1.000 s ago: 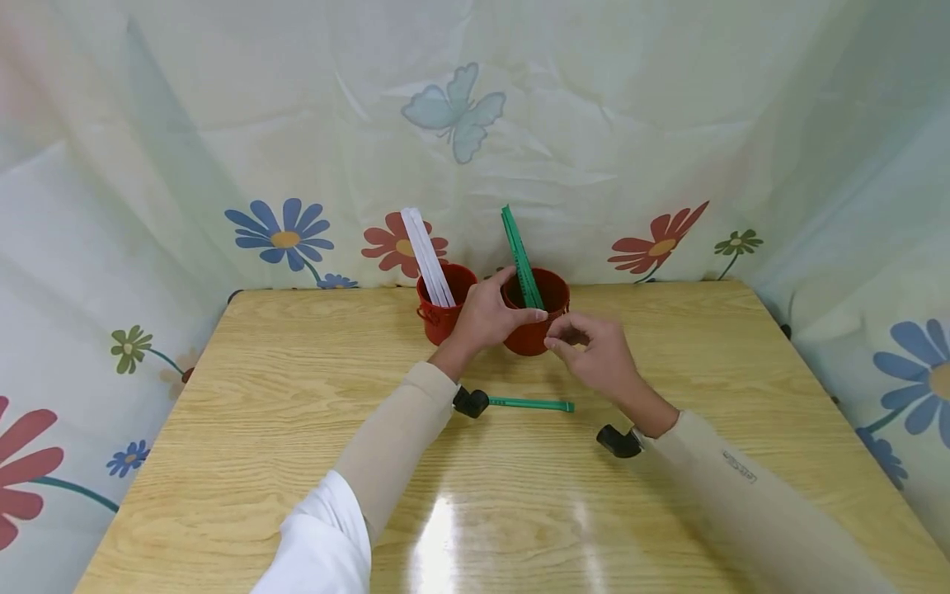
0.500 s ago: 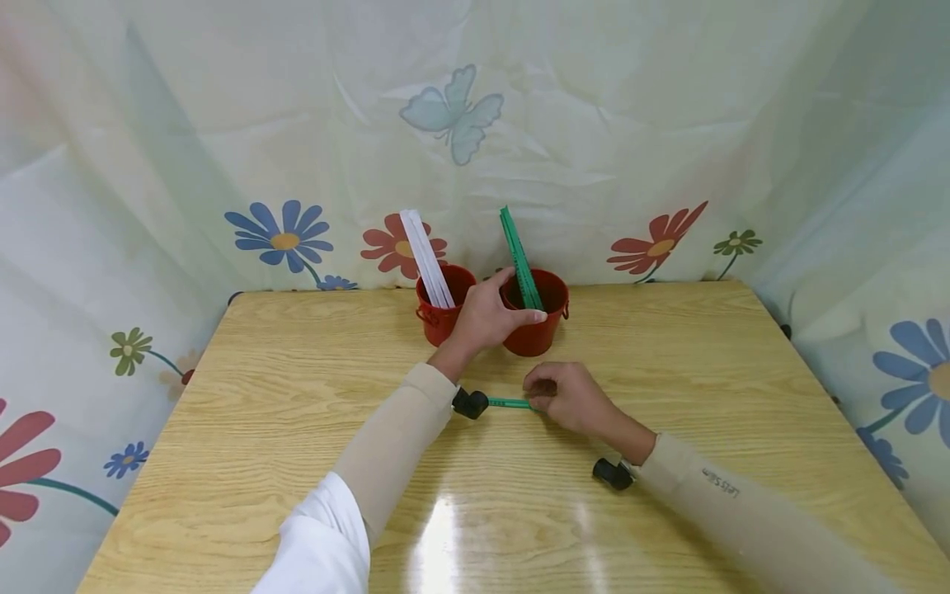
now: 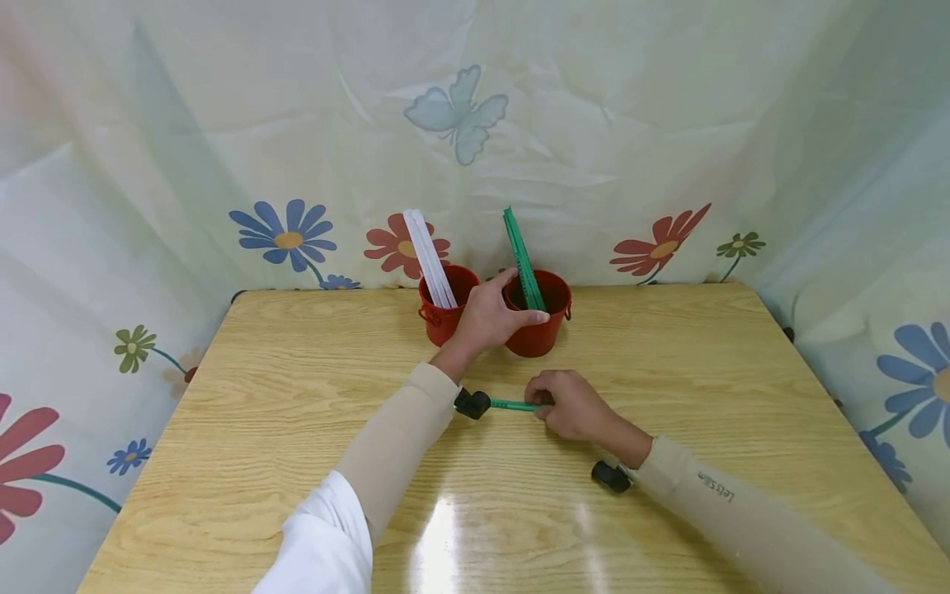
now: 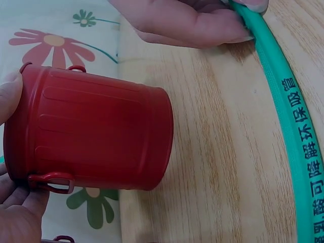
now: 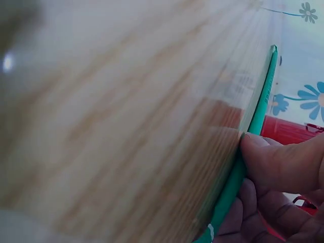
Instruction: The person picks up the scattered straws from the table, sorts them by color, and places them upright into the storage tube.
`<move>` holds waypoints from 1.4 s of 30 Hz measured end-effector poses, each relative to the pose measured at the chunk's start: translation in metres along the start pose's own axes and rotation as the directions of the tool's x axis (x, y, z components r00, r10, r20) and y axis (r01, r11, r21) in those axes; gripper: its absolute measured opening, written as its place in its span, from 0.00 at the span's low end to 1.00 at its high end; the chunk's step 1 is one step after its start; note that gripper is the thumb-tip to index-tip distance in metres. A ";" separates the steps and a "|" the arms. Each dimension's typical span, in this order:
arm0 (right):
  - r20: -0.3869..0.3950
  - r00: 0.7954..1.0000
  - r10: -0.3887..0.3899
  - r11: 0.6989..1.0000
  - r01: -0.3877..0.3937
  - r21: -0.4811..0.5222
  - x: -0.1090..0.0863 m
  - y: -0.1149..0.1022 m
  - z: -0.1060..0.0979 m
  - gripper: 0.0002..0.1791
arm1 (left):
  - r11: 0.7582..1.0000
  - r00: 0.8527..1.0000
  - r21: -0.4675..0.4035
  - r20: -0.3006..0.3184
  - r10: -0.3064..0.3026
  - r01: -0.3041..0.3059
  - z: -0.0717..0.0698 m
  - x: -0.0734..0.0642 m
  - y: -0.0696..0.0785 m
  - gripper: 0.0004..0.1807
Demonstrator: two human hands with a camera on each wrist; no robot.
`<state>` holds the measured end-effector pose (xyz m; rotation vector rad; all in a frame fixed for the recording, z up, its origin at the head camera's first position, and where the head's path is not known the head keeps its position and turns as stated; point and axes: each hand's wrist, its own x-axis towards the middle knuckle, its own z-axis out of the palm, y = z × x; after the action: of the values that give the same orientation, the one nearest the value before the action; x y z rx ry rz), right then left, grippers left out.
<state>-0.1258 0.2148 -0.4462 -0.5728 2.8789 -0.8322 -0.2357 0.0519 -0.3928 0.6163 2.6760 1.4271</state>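
Note:
My left hand (image 3: pixel 488 315) grips the rim of the right-hand red bucket (image 3: pixel 536 340), thumb on the near side. Several green wrapped straws (image 3: pixel 519 252) lean inside that bucket. Below it, my right hand (image 3: pixel 573 406) pinches a single green wrapped straw (image 3: pixel 512 405) near its right end. In the left wrist view the dark printing on this straw (image 4: pixel 291 116) shows clearly, and the red bucket (image 4: pixel 101 129) stands beside it. The right wrist view has thumb and fingers around the straw (image 5: pixel 260 109), which lies close along the tabletop.
A second red bucket (image 3: pixel 439 328) with several white wrapped straws (image 3: pixel 430 260) stands just left of the first. The wooden table (image 3: pixel 312 346) ends at a flowered curtain (image 3: pixel 564 165) behind. Black wrist cameras, such as the right one (image 3: pixel 610 477), jut from both wrists.
My right hand has come down from beside the bucket to the green straw on the table and taken hold of it. The left hand has stayed on the bucket.

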 end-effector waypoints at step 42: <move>-0.042 0.890 -0.454 0.883 0.455 0.117 -0.039 0.009 -0.052 0.14 | 1.000 1.000 -0.006 0.008 0.009 -0.009 -0.001 0.000 0.002 0.44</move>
<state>-0.1024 0.2619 -0.4076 -1.2626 2.7079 -1.0605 -0.2357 0.0520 -0.3904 0.6334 2.6654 1.4318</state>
